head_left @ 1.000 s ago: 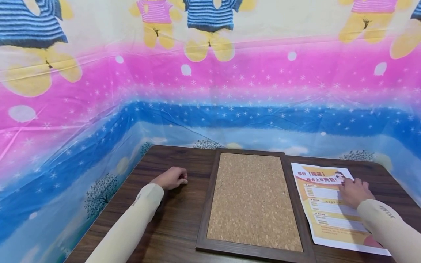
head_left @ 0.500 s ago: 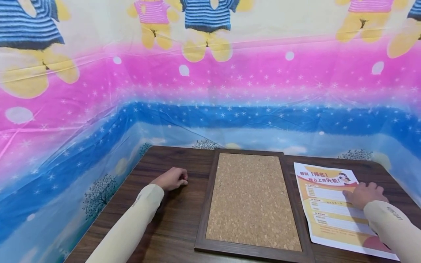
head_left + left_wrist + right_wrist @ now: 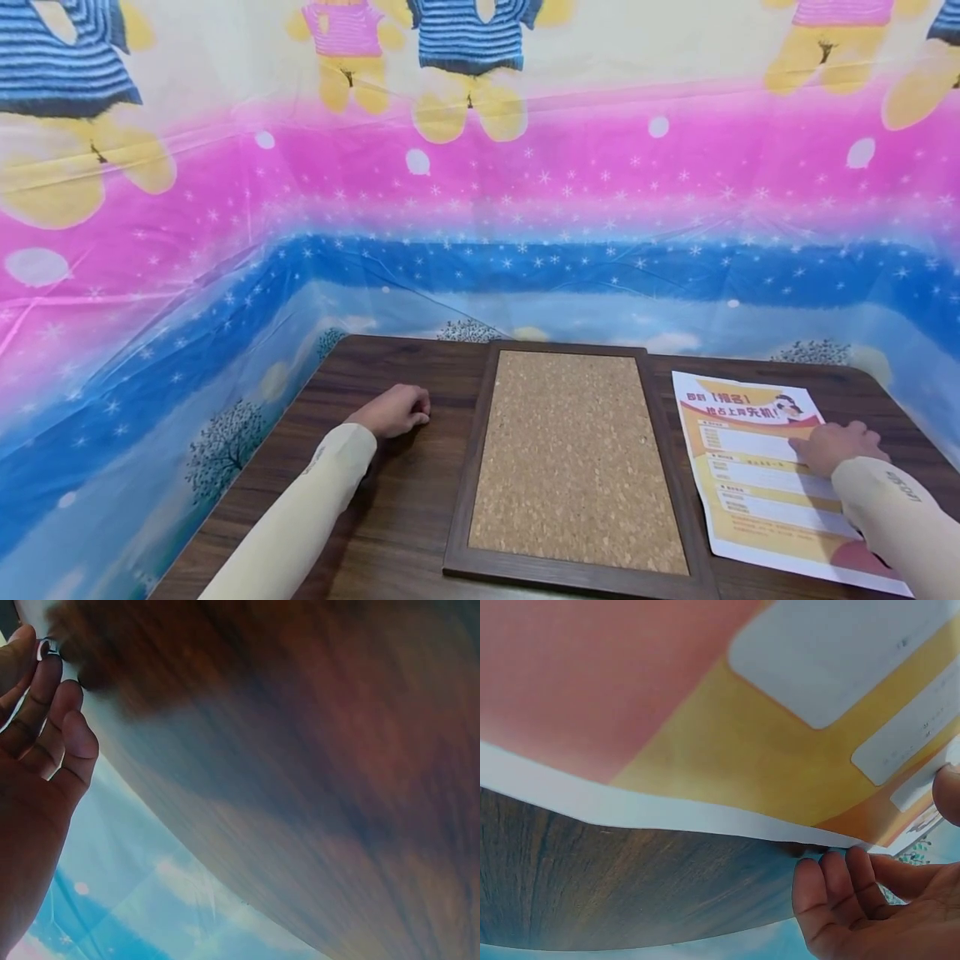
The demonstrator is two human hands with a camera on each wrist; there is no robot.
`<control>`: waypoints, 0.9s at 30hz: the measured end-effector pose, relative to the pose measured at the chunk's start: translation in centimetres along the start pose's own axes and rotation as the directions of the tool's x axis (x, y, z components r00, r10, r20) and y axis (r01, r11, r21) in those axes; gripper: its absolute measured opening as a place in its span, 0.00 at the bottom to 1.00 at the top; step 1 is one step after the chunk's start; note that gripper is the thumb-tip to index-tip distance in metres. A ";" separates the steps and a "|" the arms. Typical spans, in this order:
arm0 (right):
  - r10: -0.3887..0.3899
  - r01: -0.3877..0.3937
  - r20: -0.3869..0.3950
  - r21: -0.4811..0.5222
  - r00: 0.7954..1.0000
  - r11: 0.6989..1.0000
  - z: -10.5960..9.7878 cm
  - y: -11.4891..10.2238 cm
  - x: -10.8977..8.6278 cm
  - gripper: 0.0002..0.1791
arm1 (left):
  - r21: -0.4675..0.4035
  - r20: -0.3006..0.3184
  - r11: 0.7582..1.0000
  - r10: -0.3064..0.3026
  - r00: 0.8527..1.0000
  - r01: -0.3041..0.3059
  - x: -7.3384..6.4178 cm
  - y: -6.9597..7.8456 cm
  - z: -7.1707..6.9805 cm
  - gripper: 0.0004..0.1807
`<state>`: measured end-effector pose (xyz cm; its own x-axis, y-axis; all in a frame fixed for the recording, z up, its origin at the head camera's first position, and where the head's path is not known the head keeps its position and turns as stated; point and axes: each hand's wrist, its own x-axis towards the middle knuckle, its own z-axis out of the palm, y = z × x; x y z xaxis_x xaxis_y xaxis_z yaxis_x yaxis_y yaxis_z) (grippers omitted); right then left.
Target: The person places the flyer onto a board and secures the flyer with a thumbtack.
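Note:
In the head view a cork board [image 3: 577, 458] with a dark wooden frame lies on the table. Right of it lies a printed poster sheet [image 3: 757, 475] in yellow, orange and red. My right hand [image 3: 840, 450] is at the sheet's right edge. In the right wrist view the thumb [image 3: 949, 795] lies over the paper and the fingers [image 3: 840, 877] are at its edge, gripping it. My left hand [image 3: 393, 410] rests over the table left of the board. Its fingers [image 3: 45, 712] are curled, and a small shiny, whitish piece [image 3: 43, 649] shows between the fingertips, too small to name.
The dark wood-grain table [image 3: 390, 517] has rounded far corners. A printed cloth [image 3: 480, 200] in pink, blue and cream hangs behind it and along the left side.
My right hand has moved right and a little toward me, and the poster sheet has shifted slightly right, away from the board. My left hand has stayed nearly still.

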<state>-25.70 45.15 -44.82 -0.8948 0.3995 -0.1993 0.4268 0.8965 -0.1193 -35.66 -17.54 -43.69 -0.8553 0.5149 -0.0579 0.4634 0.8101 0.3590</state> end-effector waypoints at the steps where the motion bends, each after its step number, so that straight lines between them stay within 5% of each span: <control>1: 0.006 -0.006 0.005 -0.001 1.000 1.000 0.0 -0.1 0.0 0.40 | 0.001 0.001 1.000 -0.001 1.000 0.001 0.0 0.0 0.0 0.04; 13: 0.093 -0.092 0.050 -0.022 0.994 0.995 -0.2 -0.5 0.3 0.39 | 0.019 -0.004 1.000 -0.022 1.000 0.022 0.1 0.1 0.0 0.04; 27: 0.058 -0.056 0.043 -0.046 0.997 0.997 0.0 -0.3 1.0 0.36 | 0.006 -0.016 0.999 -0.048 0.999 0.048 0.0 -0.5 0.0 0.06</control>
<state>-26.74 45.30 -44.97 -0.8624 0.4419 -0.2471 0.4693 0.8808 -0.0627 -35.88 -17.96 -43.87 -0.8800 0.4712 -0.0602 0.4235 0.8356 0.3499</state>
